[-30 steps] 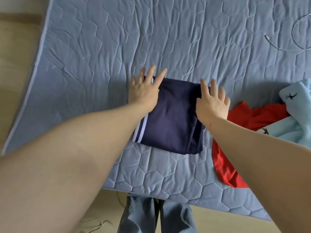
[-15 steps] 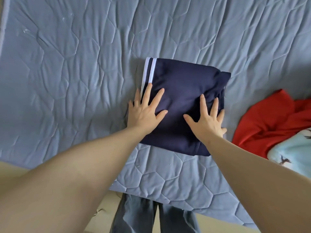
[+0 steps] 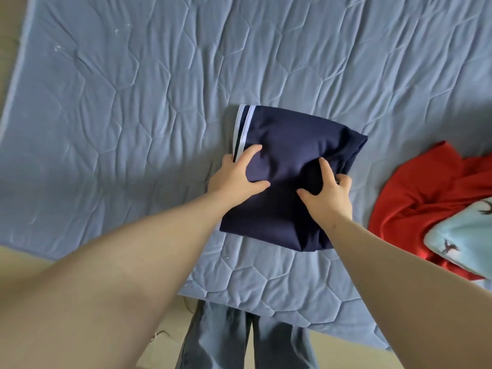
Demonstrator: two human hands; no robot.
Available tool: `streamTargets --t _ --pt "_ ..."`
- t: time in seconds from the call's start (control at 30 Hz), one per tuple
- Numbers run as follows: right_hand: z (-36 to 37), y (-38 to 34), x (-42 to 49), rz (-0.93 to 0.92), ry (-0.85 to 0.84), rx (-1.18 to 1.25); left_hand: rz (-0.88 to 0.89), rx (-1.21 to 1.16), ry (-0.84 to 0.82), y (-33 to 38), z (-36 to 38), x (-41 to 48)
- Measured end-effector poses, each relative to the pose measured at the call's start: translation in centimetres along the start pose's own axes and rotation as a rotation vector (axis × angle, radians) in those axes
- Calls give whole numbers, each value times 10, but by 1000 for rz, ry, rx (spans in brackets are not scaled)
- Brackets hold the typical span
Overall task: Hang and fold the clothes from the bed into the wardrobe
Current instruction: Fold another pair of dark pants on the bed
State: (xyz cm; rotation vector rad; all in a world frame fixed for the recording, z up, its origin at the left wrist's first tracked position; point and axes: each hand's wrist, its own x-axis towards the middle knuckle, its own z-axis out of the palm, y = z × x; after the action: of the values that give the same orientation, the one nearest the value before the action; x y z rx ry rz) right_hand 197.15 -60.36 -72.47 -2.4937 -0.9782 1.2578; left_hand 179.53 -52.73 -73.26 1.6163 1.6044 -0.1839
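A folded navy garment [image 3: 287, 145] with white stripes along its left edge lies on the quilted blue bed cover [image 3: 133, 102]. My left hand [image 3: 237, 174] grips its left side, thumb on top and fingers curled under the striped edge. My right hand [image 3: 330, 195] clutches its right side, fingers wrapped around the fold. The cloth bunches between both hands. A crumpled red garment [image 3: 420, 193] lies to the right, with a light blue patterned garment [image 3: 466, 235] on top of it at the frame's edge.
The bed's near edge [image 3: 266, 310] runs below my arms, with my grey trouser legs [image 3: 239, 339] standing against it. Pale floor [image 3: 16, 20] shows past the bed's left edge. No wardrobe is in view.
Both hands went from lying flat on the navy garment to gripping its two sides, and the cloth now bunches up between them.
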Motion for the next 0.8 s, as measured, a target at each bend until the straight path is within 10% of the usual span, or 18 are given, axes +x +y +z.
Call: streamTargets --t 0.37,0.8 --pt "-40 -36 -107 -93 -163 -104 -79 15 -36 -4 -54 -115" --pt "-116 -185 -244 -499 -180 -155 -129 -206 362 6 -207 -275"
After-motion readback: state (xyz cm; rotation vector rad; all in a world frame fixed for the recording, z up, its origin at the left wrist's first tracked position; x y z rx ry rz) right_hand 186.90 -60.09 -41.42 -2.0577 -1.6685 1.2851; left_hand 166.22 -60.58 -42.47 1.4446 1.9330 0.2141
